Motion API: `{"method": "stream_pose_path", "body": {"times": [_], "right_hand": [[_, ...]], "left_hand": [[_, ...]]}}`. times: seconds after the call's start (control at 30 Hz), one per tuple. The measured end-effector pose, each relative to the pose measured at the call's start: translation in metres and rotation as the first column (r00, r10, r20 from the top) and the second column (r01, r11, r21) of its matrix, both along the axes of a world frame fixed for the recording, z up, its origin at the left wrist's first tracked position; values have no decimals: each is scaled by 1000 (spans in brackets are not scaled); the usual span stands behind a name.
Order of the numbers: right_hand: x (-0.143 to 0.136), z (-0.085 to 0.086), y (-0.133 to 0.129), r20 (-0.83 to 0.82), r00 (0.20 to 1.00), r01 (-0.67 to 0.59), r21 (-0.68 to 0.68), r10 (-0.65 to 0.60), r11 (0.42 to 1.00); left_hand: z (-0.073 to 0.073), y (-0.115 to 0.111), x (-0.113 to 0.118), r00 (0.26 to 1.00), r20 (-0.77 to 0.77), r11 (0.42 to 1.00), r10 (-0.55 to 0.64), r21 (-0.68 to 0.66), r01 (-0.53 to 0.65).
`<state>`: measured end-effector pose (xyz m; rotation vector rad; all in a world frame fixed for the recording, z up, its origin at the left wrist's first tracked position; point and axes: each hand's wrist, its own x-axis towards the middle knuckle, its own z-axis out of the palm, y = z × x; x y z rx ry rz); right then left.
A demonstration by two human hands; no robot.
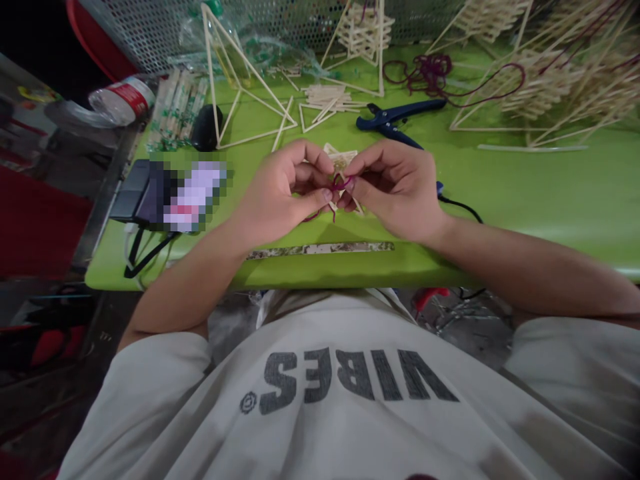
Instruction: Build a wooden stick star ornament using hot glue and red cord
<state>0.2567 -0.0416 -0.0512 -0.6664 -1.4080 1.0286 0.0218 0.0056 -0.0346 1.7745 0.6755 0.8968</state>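
Over the green table [525,193], my left hand [287,190] and my right hand [395,187] meet, fingertips nearly touching. A purple cord [341,183] is pinched between the fingers of both hands and forms a small loop there. One loose end of it hangs below the fingertips. Just behind and under the fingers is a small piece made of pale wooden sticks [345,157], partly hidden by the hands. A long flat strip [325,249] lies on the table nearer to my body.
Blue pliers [387,121] lie behind my right hand. Stick frames [240,90] and a purple cord heap [430,72] stand farther back. A black mouse [207,127], a phone [195,197] and a dark box [137,190] are at the left.
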Motion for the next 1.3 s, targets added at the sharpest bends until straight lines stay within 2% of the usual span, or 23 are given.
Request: {"method": "stream_pose_path", "body": {"times": [0.2, 0.43, 0.53, 0.63, 0.73, 0.83, 0.9, 1.13, 1.3], "right_hand": [[-2, 1, 1, -67, 998, 2, 7, -1, 1000], [-4, 2, 0, -85, 995, 46, 1, -45, 999], [-4, 1, 0, -46, 995, 90, 45, -88, 995], [-2, -1, -1, 47, 979, 190, 102, -196, 976], [-1, -2, -5, 144, 948, 266, 137, -285, 954], [-1, -3, -7, 190, 934, 276, 151, -302, 949], [-1, -3, -8, 201, 933, 265, 175, -298, 948], [0, -2, -8, 215, 933, 240, 222, -287, 945], [0, -2, -7, 200, 935, 248, 220, -292, 944]], "left_hand": [[-4, 0, 3, 999, 35, 999, 27, 27, -27], [5, -7, 1, 999, 32, 996, 8, 91, -11], [-1, -2, 2, 998, 66, 999, -22, 48, 19], [-14, 3, 5, 986, 149, 997, -73, 44, 67], [-21, 2, 11, 990, 143, 998, 2, 63, -11], [-21, -6, 15, 984, 109, 980, 139, 129, -153], [-20, -11, 17, 975, 128, 964, 179, 177, -200], [-19, -17, 18, 966, 220, 942, 133, 274, -192], [-20, -21, 18, 961, 218, 893, 169, 379, -242]]}}
